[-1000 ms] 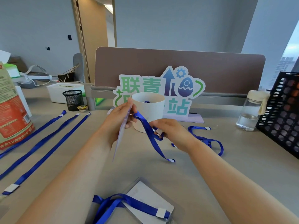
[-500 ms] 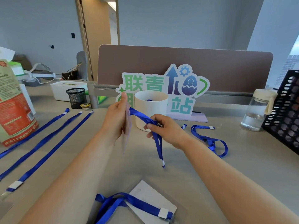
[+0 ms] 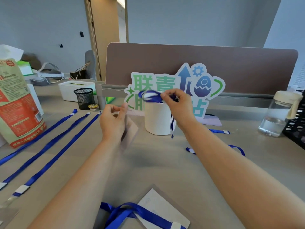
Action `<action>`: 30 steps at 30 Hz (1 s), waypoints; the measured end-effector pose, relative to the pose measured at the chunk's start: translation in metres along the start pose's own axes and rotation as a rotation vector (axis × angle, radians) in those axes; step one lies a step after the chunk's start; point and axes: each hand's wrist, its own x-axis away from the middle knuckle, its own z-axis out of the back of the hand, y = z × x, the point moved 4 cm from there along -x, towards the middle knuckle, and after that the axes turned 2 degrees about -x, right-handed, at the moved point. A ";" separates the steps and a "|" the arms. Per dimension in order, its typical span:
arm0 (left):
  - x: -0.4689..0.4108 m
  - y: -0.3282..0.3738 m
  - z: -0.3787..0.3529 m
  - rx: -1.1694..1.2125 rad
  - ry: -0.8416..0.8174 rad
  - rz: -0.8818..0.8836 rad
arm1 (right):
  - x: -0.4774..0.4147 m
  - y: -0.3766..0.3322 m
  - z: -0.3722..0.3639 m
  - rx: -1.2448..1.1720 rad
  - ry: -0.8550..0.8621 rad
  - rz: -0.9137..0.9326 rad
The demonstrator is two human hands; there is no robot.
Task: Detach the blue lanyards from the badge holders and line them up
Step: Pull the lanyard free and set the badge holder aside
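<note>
Blue fabric lanyard (image 3: 150, 96) is up in centre frame, pinched in the right hand (image 3: 178, 104), fingers curled tight round the strap. A blurred loop sticks out left of the fist, above the white cylindrical cup (image 3: 157, 119). One tail hangs straight down under the wrist, long axis vertical, tip close to the beige table (image 3: 148, 164)

Left hand (image 3: 113, 121) sits lower and left, apart from the right. Its fingers are curled and thumb raised, gripping a clear plastic badge holder (image 3: 131, 132). Holder slants down to the right and is blurred, so edges are hard to read. Both bare forearms come in from the bottom of the frame

Three more blue lanyards (image 3: 44, 148) lie flat in left frame, side by side and roughly parallel. Their long axes run diagonally from lower left to upper centre, with white-tagged ends at lower left. Another loose blue strap (image 3: 237, 147) lies curled at right, partly behind the right forearm. At bottom centre is a second clear holder with white card (image 3: 163, 210), a blue ribbon (image 3: 132, 212) looped across it

Background: red and tan paper bag (image 3: 18, 104) far left, black mesh pen cup (image 3: 84, 98), glass bottle (image 3: 277, 116) right
</note>
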 end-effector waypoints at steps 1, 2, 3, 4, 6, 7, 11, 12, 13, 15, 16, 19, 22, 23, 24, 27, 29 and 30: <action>-0.001 0.001 0.000 -0.006 0.006 -0.002 | -0.010 -0.006 -0.001 0.029 0.042 0.046; -0.001 0.001 0.000 -0.010 0.002 -0.005 | -0.021 -0.011 -0.004 0.068 0.075 0.087; -0.002 0.001 0.000 -0.007 -0.006 -0.008 | -0.032 -0.014 -0.007 0.114 0.101 0.120; -0.003 0.001 0.001 0.000 -0.017 -0.011 | -0.043 -0.015 -0.011 0.162 0.120 0.144; -0.006 0.000 0.002 0.007 -0.036 -0.026 | -0.063 -0.013 -0.019 0.232 0.141 0.180; -0.008 -0.002 0.003 0.001 -0.041 -0.031 | -0.072 -0.011 -0.022 0.258 0.145 0.196; -0.010 -0.004 0.005 -0.021 -0.049 -0.029 | -0.093 -0.006 -0.032 0.357 0.143 0.248; -0.010 -0.004 0.005 -0.025 -0.053 -0.032 | -0.097 -0.004 -0.033 0.375 0.142 0.252; -0.009 -0.004 0.005 -0.026 -0.057 -0.037 | -0.100 -0.002 -0.033 0.385 0.145 0.254; -0.008 -0.003 0.003 -0.014 -0.083 -0.040 | -0.106 0.000 -0.032 0.389 0.154 0.254; -0.007 -0.002 0.001 -0.008 -0.105 -0.037 | -0.108 0.000 -0.032 0.391 0.154 0.258; -0.005 -0.003 -0.004 -0.007 -0.154 -0.029 | -0.111 -0.001 -0.032 0.395 0.137 0.290; -0.005 -0.004 -0.006 -0.009 -0.162 -0.012 | -0.108 -0.003 -0.033 0.409 0.121 0.327; -0.005 -0.004 -0.006 -0.009 -0.162 -0.007 | -0.107 -0.002 -0.034 0.421 0.106 0.332; -0.005 -0.005 -0.006 -0.015 -0.160 -0.006 | -0.105 0.001 -0.034 0.439 0.080 0.330; -0.005 -0.004 -0.005 -0.048 -0.166 -0.011 | -0.097 0.015 -0.035 0.544 -0.023 0.289; -0.004 -0.003 -0.006 -0.052 -0.177 -0.004 | -0.091 0.026 -0.034 0.637 -0.083 0.229; -0.003 -0.003 -0.007 -0.048 -0.180 -0.001 | -0.087 0.031 -0.032 0.687 -0.116 0.197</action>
